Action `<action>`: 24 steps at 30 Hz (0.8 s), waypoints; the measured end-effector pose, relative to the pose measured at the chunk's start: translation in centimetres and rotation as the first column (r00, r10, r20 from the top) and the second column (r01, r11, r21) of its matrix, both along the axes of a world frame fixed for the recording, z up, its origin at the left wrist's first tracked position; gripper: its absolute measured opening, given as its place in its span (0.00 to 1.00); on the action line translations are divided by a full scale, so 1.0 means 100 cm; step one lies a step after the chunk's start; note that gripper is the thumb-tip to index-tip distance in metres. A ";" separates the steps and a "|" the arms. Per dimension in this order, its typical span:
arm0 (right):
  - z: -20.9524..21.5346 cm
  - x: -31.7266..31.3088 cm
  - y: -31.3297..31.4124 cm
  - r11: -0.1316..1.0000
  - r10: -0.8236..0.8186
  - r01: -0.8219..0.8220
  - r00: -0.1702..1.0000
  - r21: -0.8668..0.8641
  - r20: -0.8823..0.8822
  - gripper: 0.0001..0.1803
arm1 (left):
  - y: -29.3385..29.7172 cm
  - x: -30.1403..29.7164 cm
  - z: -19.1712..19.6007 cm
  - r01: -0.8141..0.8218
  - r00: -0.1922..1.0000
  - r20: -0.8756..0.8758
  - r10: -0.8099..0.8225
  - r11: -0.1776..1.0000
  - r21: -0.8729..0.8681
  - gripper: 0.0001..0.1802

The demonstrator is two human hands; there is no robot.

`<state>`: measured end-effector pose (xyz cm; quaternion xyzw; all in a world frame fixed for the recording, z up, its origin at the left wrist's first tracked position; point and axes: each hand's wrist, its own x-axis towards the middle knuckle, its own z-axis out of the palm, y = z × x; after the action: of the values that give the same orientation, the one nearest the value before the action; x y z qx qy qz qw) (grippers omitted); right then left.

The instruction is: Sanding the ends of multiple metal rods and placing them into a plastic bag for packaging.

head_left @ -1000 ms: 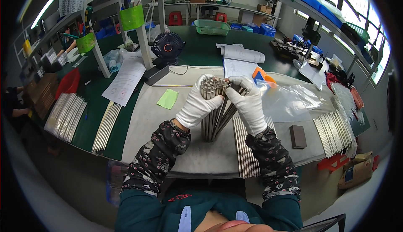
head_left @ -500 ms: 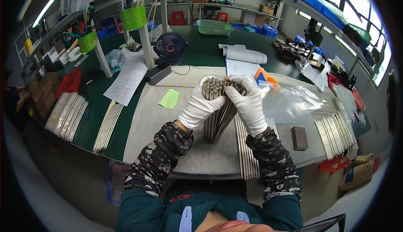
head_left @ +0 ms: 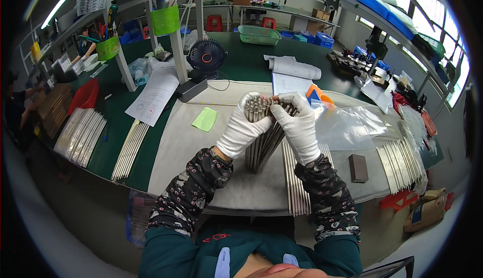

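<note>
A thick bundle of metal rods [head_left: 261, 144] stands upright, slightly fanned, on the grey cloth [head_left: 176, 162] in front of me. My left hand [head_left: 240, 133], in a white glove, wraps round the bundle's left side near the top. With my right hand [head_left: 298, 127], gloved too, I grip the top of the rods on the right side, thumb against their ends. More metal rods [head_left: 297, 185] lie flat in a row beneath my right forearm. A dark brown block [head_left: 358, 168] lies to the right of them.
Further rods lie at the left [head_left: 80, 137] and right [head_left: 401, 165]. A clear plastic bag [head_left: 347, 127], an orange-and-blue tool [head_left: 320, 97] and a green paper [head_left: 205, 119] rest on the cloth. Behind stand a black fan [head_left: 207, 59] and shelf posts [head_left: 177, 51]. Papers [head_left: 153, 92] lie left.
Both hands keep hold of the rod bundle and have barely moved. The whole view has shifted very slightly.
</note>
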<state>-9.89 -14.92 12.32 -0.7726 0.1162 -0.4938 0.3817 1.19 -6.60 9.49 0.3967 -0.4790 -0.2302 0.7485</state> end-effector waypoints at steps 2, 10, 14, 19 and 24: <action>-0.001 -0.002 -0.001 0.999 -0.013 0.013 1.000 0.042 0.006 0.14 | -0.001 -0.001 -0.003 -0.025 0.999 -0.036 0.021 0.996 -0.090 0.17; 0.007 0.000 0.001 0.999 0.020 -0.022 0.998 -0.042 -0.055 0.09 | 0.001 0.001 0.001 0.080 0.995 -0.053 -0.079 0.997 0.008 0.17; 0.007 -0.002 0.002 0.999 -0.028 0.026 0.997 -0.029 -0.079 0.09 | 0.003 0.002 0.000 0.039 0.999 -0.015 -0.039 0.999 0.012 0.15; 0.012 0.000 0.009 0.959 0.117 -0.132 0.990 0.250 0.076 0.06 | 0.011 -0.001 0.005 0.064 0.998 -0.019 -0.063 0.996 0.056 0.13; 0.012 0.000 0.004 0.990 0.136 -0.136 0.990 -0.027 -0.022 0.07 | 0.010 0.003 0.002 0.084 0.996 -0.041 -0.082 0.995 0.058 0.14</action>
<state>-9.90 -14.48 13.52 -0.7891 0.0602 -0.4603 0.4023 1.51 -5.57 9.72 0.3939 -0.4735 -0.2829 0.7352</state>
